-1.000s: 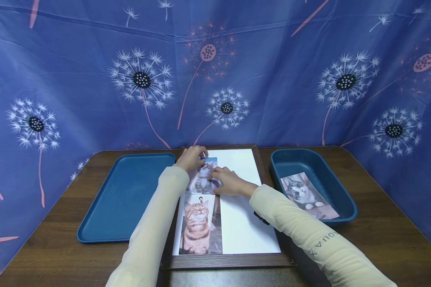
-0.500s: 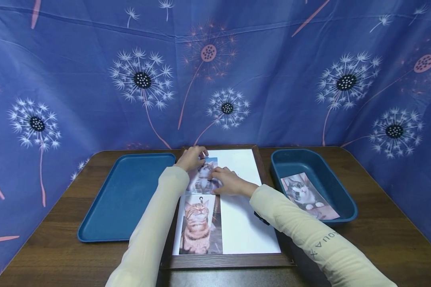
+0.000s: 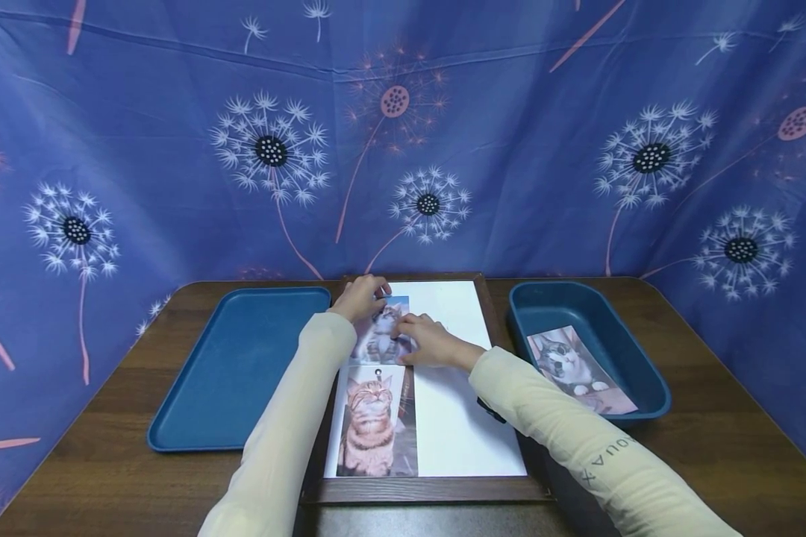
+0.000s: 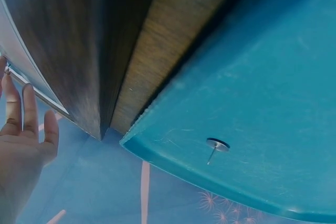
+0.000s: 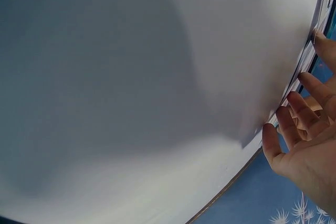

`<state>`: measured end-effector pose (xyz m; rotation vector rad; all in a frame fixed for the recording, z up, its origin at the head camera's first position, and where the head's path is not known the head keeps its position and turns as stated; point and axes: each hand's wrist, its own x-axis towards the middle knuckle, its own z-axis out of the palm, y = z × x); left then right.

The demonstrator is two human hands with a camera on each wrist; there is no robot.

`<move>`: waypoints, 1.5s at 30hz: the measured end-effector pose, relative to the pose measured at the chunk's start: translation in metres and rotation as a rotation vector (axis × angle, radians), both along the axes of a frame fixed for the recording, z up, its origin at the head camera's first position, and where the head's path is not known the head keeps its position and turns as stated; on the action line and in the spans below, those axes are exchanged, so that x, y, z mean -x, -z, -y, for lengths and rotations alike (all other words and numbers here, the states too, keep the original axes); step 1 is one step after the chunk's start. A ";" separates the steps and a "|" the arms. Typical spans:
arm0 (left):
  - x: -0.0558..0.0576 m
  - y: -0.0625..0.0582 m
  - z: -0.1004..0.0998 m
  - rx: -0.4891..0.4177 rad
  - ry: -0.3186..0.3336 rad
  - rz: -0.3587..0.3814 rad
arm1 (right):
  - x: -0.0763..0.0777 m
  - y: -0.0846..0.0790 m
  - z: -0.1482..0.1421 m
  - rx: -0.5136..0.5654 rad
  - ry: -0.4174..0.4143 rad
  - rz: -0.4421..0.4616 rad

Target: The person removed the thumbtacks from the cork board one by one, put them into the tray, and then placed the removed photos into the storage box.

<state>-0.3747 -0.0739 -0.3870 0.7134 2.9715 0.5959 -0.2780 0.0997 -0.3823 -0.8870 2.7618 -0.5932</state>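
A kitten photo (image 3: 380, 339) lies on the upper left of a white board (image 3: 466, 418) with a brown wooden frame. At the photo's top edge, my left hand (image 3: 360, 297) pinches a small shiny thumbtack (image 4: 7, 69), mostly covered by the fingertips. The fingers of my right hand (image 3: 433, 341) are spread and rest on the photo's right side; the right wrist view has them along its edge. Just below is an orange cat photo (image 3: 368, 429), with a round tack (image 3: 378, 371) at its top.
To the left lies a flat blue tray (image 3: 242, 365), holding a loose thumbtack (image 4: 218, 145). A deeper blue bin (image 3: 618, 350) on the right contains a grey-and-white cat photo (image 3: 571, 369). A dandelion-patterned cloth (image 3: 510, 149) hangs behind the wooden table (image 3: 732, 440).
The head view has shifted slightly. Both hands stay in place at the kitten photo, with no clear movement of any object.
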 end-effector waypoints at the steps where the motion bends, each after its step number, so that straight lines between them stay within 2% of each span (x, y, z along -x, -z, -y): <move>1: 0.000 0.000 0.000 0.005 -0.002 -0.002 | 0.000 0.000 0.000 0.001 0.002 0.000; 9: 0.002 0.002 -0.003 0.030 -0.018 -0.009 | -0.001 0.000 -0.001 -0.004 0.001 -0.004; 19: 0.003 0.003 -0.003 0.007 -0.013 -0.010 | 0.000 -0.001 -0.003 0.002 -0.004 0.004; 45: -0.001 -0.001 0.002 -0.067 -0.056 0.081 | 0.000 -0.002 0.000 -0.005 -0.008 -0.002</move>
